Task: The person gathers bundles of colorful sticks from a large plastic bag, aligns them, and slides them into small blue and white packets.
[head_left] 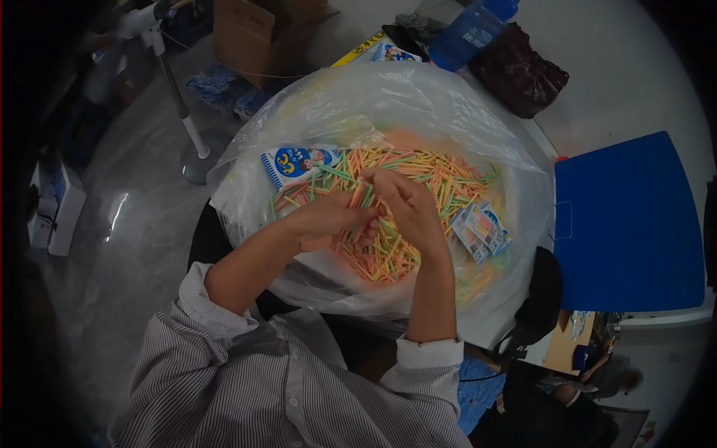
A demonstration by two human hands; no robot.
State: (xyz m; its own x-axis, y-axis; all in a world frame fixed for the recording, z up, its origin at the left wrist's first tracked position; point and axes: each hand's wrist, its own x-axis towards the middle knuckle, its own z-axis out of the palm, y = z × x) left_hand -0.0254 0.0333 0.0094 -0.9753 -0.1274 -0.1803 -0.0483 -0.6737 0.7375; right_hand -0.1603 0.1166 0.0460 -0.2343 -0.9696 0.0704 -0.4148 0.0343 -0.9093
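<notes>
Held in the left hand (337, 218), a small bundle of coloured sticks (361, 197); left fingers and thumb clamped around its lower part, upper ends left showing, green and pinkish orange among them; just beside, the right hand (411, 209), fingers bent over toward those upper ends; cannot tell whether touching or gripping there, with fingers and sticks overlapping from this angle; hands close together, nearly meeting at the thumbs.

Key relation: bundle between the two hands, over the middle of the loose sticks (441, 179); long axis roughly away from the body, canted a little to the right; nearer to the left hand, being within its grip; to the left of the right palm, and within reach of its curled fingers.

Underneath, loose sticks in yellow, green, pink and orange, lying in many directions; all inside a large translucent plastic bag (388, 93), mouth spread wide, edges rumpled; at the far left of the sticks, a blue and white packet (295, 166); to the right of the right hand, small printed packets (480, 230), overlapping, aslant; beyond the bag, a blue bottle (472, 36), next to a dark maroon bag (519, 75); off to the right, a blue panel (631, 224).
</notes>
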